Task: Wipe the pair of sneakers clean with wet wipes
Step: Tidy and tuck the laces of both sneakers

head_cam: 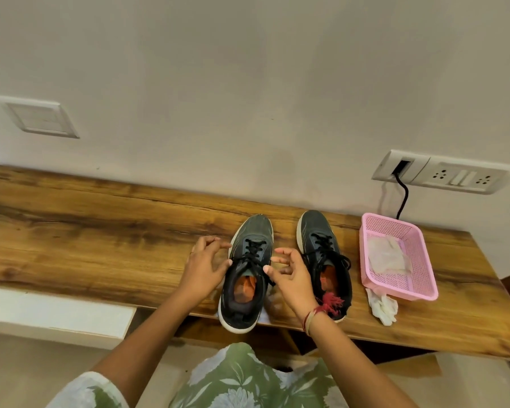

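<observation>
On the wooden table, toes toward the far wall, the pair stands side by side: the left sneaker between both hands, the right sneaker just right of it; no wiping is under way, and I cannot judge how clean the uppers are; a crumpled wipe lies near the pink basket, which holds more wet wipes. The left hand hovers at the shoe's left flank, thumb by the collar; the right hand at its right flank; each grip is loose, fingers spread and slightly bent, holding nothing.
</observation>
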{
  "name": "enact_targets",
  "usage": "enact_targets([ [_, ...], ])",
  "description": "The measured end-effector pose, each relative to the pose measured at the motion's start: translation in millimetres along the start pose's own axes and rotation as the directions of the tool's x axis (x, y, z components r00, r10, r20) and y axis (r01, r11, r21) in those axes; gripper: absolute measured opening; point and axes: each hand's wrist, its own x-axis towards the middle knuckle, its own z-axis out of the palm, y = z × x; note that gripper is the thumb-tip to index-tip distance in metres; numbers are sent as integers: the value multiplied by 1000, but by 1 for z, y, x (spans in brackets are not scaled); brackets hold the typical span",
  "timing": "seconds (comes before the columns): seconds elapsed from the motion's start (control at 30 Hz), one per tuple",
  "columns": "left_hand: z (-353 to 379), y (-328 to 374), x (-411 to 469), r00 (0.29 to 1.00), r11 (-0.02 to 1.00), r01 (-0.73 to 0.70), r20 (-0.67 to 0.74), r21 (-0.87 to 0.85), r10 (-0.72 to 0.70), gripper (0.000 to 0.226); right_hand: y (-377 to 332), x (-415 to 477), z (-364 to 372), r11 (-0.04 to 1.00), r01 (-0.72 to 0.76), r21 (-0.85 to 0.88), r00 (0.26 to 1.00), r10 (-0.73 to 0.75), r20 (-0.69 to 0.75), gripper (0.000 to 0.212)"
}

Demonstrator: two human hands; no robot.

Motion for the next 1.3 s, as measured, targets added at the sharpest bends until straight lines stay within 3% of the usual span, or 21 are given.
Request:
enact_targets([
  [0.1, -1, 2, -26, 995, 998, -70, -69, 6, 70, 41, -2, -16, -18, 983, 155, -100, 984, -162, -71, 30],
  [0.2, 5, 3, -58, 980, 970, -200, 24, 141, 199, 64, 8, -27, -50, 875, 217, -432, 919, -332, -212, 22],
  [0.27, 16, 3, -71, 957, 929, -287, 120, 234, 266, 75, 25, -34, -70, 711, 46, -701, 913, -315, -259, 41],
  [0.33, 28, 6, -74, 945, 906, -302, 217, 296, 244, 87, 43, -39, -79, 562, -73, -824, 943, -229, -240, 63],
  [0.4, 39, 10, -74, 944, 890, -292, 255, 350, 209, 89, 52, -42, -83, 489, -61, -870, 975, -158, -157, 62],
  [0.47, 45, 12, -75, 951, 874, -297, 203, 385, 234, 85, 50, -39, -89, 445, 18, -896, 990, -135, -47, 54],
  [0.57, 48, 13, -85, 967, 875, -252, 153, 414, 206, 72, 43, -32, -97, 448, 120, -886, 992, -83, 92, 53],
  [0.67, 48, 10, -91, 976, 883, -217, 114, 416, 186, 51, 37, -35, -98, 459, 116, -881, 993, -50, 104, 49],
  [0.87, 49, 33, -90, 993, 909, -114, 78, 401, 91, 27, 28, -46, -88, 336, 160, -928, 987, -42, 155, 41],
  [1.13, 49, 48, -92, 996, 894, -78, 73, 442, 51, 25, 33, -65, -70, 505, 191, -842, 981, -84, 173, 41],
  [1.3, 43, 65, -112, 991, 907, -129, 25, 402, 130, 14, 10, -85, -68, 502, 221, -836, 975, -135, 177, 39],
])
